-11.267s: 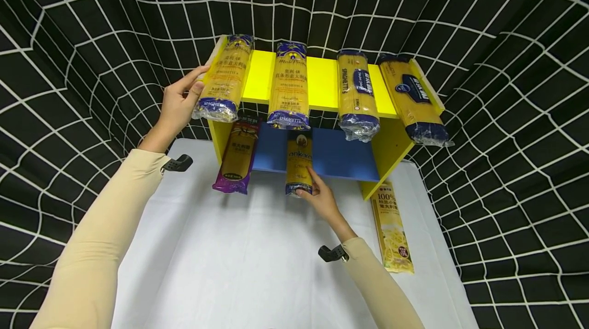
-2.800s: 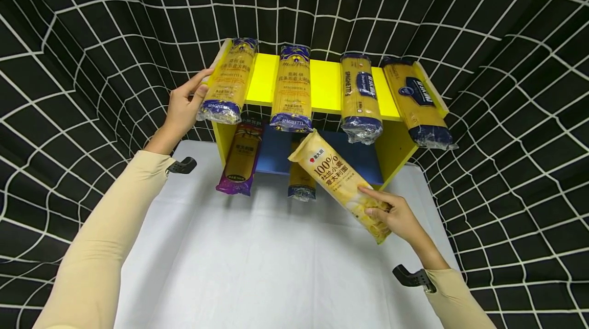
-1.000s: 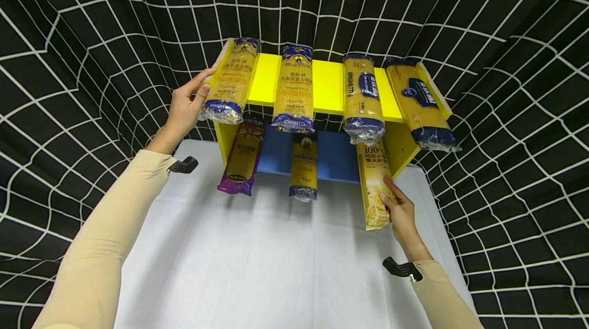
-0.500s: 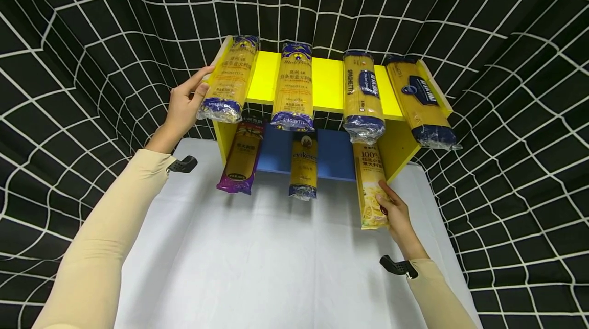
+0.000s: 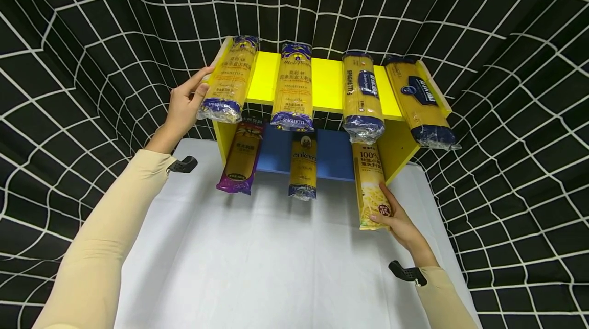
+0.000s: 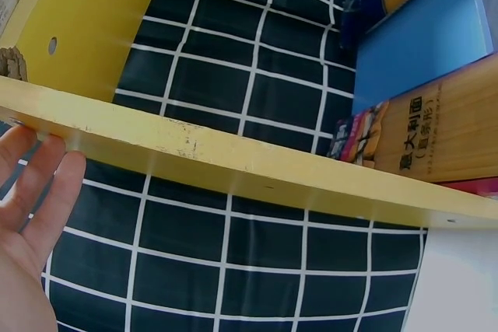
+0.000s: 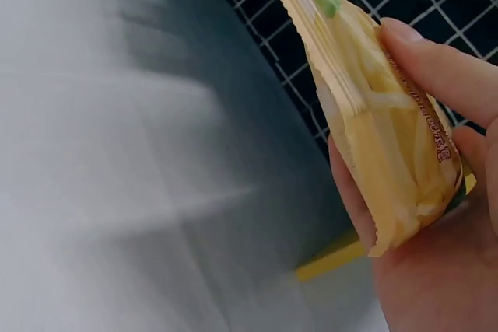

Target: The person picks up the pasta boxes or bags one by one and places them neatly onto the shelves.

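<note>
My right hand [image 5: 401,222] holds the lower end of a pale yellow pasta packet [image 5: 370,181] marked 100%. Thumb and fingers lie on opposite faces of that packet in the right wrist view, its crimped end [image 7: 327,60] towards the camera. The packet's upper part lies on the blue lower shelf board [image 5: 336,158], at the right, and its front sticks out. My left hand [image 5: 180,107] touches the left side panel of the yellow shelf unit [image 5: 324,84]. Its straight fingers [image 6: 58,192] meet the panel's outer face in the left wrist view.
Two Meili Pasta spaghetti packs [image 5: 294,89] and two blue-labelled ones [image 5: 362,96] lie on the top board, ends overhanging. Below are a purple-ended pasta pack [image 5: 241,158] and an Ankara pack [image 5: 302,168]. White cloth [image 5: 257,267] covers the table; black grid curtains surround it.
The pale yellow packet has gone from the table, right of the unit, onto the lower board in my right hand. Lately my right thumb slid down towards its front end. My left hand stayed put.
</note>
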`<state>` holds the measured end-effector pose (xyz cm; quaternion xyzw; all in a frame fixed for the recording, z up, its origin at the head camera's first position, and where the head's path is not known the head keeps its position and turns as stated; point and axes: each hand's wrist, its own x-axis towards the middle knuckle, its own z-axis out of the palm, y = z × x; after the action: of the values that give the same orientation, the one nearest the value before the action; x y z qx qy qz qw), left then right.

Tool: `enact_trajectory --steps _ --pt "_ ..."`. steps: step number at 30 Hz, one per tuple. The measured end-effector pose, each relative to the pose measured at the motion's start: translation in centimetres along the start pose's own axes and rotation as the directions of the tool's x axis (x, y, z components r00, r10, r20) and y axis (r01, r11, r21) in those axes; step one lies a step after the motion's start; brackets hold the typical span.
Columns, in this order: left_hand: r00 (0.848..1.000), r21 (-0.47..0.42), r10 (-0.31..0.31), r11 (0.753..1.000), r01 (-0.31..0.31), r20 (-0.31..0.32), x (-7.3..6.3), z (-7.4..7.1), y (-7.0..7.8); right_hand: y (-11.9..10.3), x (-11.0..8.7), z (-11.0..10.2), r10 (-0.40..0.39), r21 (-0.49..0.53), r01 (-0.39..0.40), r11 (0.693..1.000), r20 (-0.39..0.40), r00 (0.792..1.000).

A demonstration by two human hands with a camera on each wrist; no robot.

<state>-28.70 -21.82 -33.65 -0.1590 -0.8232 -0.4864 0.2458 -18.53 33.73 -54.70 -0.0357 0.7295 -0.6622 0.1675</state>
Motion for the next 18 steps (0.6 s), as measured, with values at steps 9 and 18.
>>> enact_trajectory --steps 9,18 --pt "1.0 -0.001 0.002 1.0 -0.002 0.002 -0.1 0.1 0.0 0.6 -1.0 0.0 0.003 -0.139 -0.012 0.99 -0.064 0.998" --pt "1.0 0.0 0.006 1.0 -0.006 -0.002 -0.1 0.1 0.1 1.1 -1.4 0.9 -0.008 -0.228 -0.047 0.972 -0.234 0.972"
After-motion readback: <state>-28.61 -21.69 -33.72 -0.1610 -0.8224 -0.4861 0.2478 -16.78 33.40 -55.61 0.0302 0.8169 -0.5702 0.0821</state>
